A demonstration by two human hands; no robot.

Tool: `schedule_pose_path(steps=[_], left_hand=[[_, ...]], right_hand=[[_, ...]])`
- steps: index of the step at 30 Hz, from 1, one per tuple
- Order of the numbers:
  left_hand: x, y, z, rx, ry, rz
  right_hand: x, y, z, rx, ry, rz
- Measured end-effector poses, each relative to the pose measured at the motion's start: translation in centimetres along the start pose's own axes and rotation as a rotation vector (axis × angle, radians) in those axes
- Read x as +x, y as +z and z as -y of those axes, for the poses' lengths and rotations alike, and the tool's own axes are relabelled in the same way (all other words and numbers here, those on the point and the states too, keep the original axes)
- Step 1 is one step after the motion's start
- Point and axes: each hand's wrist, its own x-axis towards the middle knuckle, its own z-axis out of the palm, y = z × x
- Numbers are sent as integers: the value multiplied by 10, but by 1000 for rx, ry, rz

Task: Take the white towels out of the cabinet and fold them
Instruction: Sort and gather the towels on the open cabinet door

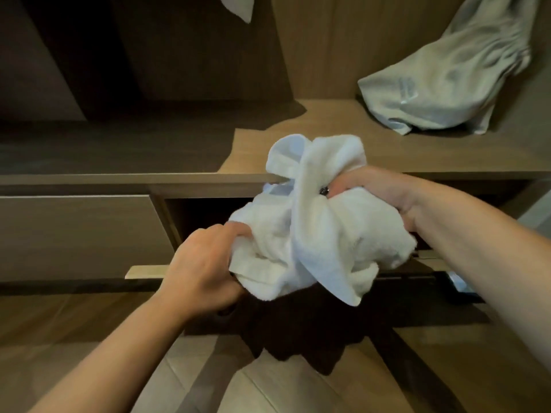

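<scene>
No text could be read; the grey cloth bag [447, 70] bore a faint mark (perhaps a logo), too blurred.

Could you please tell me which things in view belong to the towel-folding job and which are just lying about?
Part of the job:
- crumpled white terry towel, gripped by the left hand and right hand
- wooden cabinet shelf
- open wooden drawer

Just lying about:
- pale grey cloth bag on the shelf
- white fabric corner hanging at the top
</scene>
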Motion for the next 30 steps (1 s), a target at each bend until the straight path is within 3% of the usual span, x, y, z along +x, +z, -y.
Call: schedule_pose_path(steps=[5, 10, 12, 16, 19, 23, 27, 30], left_hand=[[24, 1, 8, -166, -178, -114], [40, 3, 16, 39, -85, -174], [55, -3, 13, 98, -34, -165], [80, -11, 10, 184, -1, -90], [87, -10, 13, 211, -4, -50], [95, -2, 10, 186, 11, -6], [111, 4, -8, 139, 82, 34], [119, 8, -13, 182, 86, -22]], right_hand=[[-24, -2, 24, 177, -191, -4], [-45, -11, 58, 269, -510, -68], [-44, -10, 73, 240, -574, -211], [-36, -6, 105, 140, -670, -675], [-37, 3, 128, 84, -890, -913], [-43, 2, 162, 54, -1103, -1104], [-47, -4, 199, -42, -1184, -1149], [-57, -1, 216, -205, -1234, -1213]])
